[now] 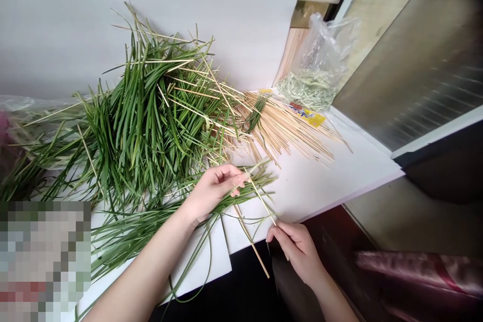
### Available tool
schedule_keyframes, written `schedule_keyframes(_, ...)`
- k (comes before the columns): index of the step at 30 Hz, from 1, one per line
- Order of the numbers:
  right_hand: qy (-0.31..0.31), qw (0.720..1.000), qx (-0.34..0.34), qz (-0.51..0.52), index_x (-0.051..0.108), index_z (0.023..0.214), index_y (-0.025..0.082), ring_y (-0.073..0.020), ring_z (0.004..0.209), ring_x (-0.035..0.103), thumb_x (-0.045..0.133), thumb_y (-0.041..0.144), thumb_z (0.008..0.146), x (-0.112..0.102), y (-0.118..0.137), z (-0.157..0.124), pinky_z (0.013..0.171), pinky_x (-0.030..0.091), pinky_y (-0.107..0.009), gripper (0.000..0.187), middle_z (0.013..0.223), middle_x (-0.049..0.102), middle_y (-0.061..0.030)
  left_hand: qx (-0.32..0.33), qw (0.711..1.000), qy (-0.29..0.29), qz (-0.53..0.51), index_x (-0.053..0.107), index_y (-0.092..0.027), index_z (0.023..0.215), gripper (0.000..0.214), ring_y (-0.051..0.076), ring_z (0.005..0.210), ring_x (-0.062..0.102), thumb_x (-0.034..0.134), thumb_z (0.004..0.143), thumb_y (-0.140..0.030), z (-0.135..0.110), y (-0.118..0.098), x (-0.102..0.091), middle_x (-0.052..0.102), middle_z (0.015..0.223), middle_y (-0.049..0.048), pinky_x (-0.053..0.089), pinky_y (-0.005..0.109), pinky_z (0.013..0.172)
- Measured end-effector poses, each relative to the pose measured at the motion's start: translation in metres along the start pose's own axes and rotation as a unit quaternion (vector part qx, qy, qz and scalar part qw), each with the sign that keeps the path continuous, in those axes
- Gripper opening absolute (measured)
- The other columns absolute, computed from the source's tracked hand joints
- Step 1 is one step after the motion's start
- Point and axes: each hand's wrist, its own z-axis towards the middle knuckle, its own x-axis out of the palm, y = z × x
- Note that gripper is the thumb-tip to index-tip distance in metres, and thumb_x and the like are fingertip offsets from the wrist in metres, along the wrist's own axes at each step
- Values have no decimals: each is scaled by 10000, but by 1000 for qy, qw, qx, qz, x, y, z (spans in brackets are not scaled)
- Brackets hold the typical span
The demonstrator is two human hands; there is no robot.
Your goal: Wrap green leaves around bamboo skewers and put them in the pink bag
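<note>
My left hand [214, 188] pinches the pale ends of a small bunch of green chive stalks [249, 186] lying across the white board [328, 181]. My right hand [294, 244] is closed on the lower end of a thin bamboo skewer [262, 201], whose tip points up into the stalks by my left fingers. A second skewer [251, 241] lies loose below, running off the board's edge. A big heap of chives [143, 115] fills the left and centre. A spread of bamboo skewers [283, 128] lies just beyond my hands.
A clear plastic bag [319, 68] of pale trimmings stands at the back right beside a yellow packet [309, 114]. White sheets [226, 15] lean behind the heap. To the right the board ends at a step down to the floor [415, 216].
</note>
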Motion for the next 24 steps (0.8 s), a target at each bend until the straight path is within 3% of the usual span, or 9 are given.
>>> schedule_keyframes(3,8,1000,-6,4,674,761,197,-115,408,400,479,324,1063,-1,1,0,484,325,-257,381,609,571,31,1,998,-26,-50,708,-130,779,287,73,574,495,779,813,-407,2,-2,-7,619,705,3,400,196,563)
schedule_keyframes(10,17,1000,-7,-2,682,764,194,-118,414,394,482,306,1063,-2,5,1,517,337,-259,377,546,487,52,-15,993,-19,-118,705,-129,822,246,47,548,485,808,798,-350,3,0,-5,618,700,-9,394,164,541)
schedule_keyframes(24,20,1000,-12,-7,683,766,193,-139,457,424,472,317,1068,-2,5,1,538,337,-270,389,573,513,35,-26,987,-18,-160,678,-125,746,242,40,527,481,823,780,-316,3,0,-6,613,680,-10,392,157,514)
